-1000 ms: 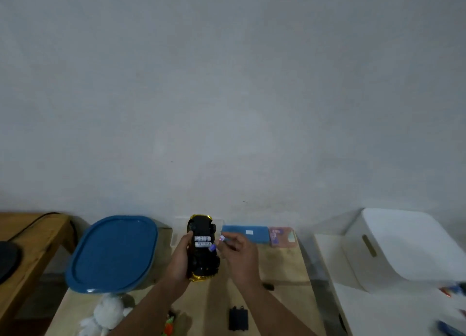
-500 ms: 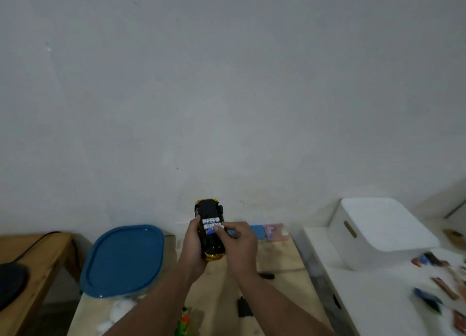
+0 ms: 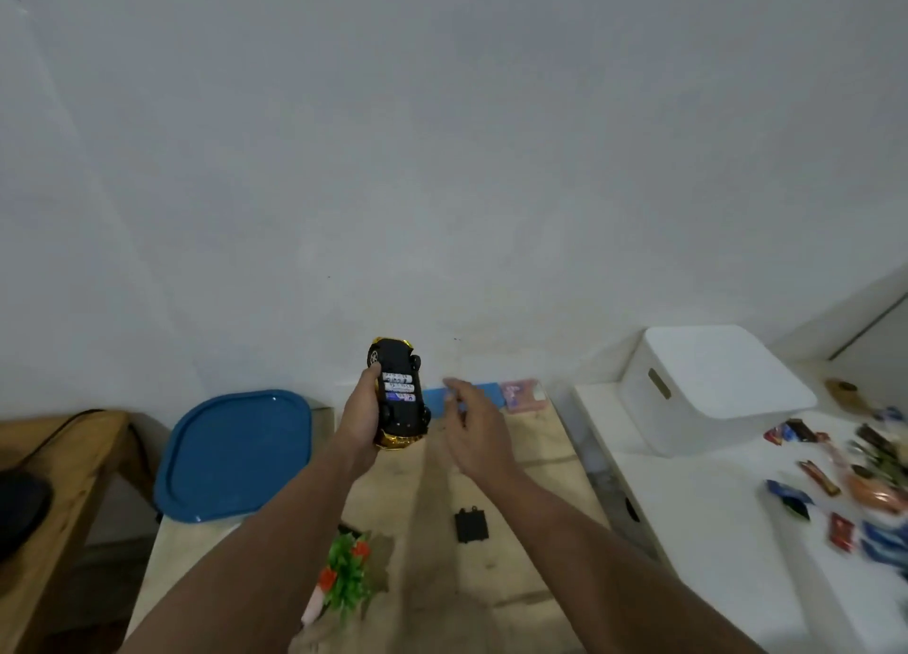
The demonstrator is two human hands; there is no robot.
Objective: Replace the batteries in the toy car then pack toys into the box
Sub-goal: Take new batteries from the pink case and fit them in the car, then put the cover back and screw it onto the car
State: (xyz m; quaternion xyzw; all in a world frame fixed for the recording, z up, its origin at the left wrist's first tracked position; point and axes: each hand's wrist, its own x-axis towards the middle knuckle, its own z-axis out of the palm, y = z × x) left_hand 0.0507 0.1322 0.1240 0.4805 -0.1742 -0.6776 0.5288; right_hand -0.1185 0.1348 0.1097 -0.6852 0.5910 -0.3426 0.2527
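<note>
Drawn back from the toy car (image 3: 397, 394) since half a second ago: right hand (image 3: 472, 432), now hanging apart to the car's right, fingers loosely spread and blurred, holding nothing visible. Left hand (image 3: 362, 420) wrapped round the car's left flank, thumb on the near edge by the batteries, gripping it upside down above the wooden table (image 3: 530, 452). Black underside turned up, gold bodywork showing at both ends, wheels up. Three batteries (image 3: 399, 386) lying side by side across the uncovered compartment, the nearest with a blue-purple label.

Flat on the table, nearer and to the right: small black battery cover (image 3: 471, 525), well apart from both hands. Left of that, near the left forearm: green plastic plant toy (image 3: 348, 572) with red blossoms. Resting at the table's left edge: blue lid (image 3: 236, 457) on a container. Against the wall behind the right hand: blue flat pack (image 3: 484, 392) and pink pack (image 3: 522, 395), touching side by side. On the white surface to the right: white box (image 3: 712, 388) with a slot handle, and beyond it scattered small wrapped items (image 3: 845, 486), blurred.
</note>
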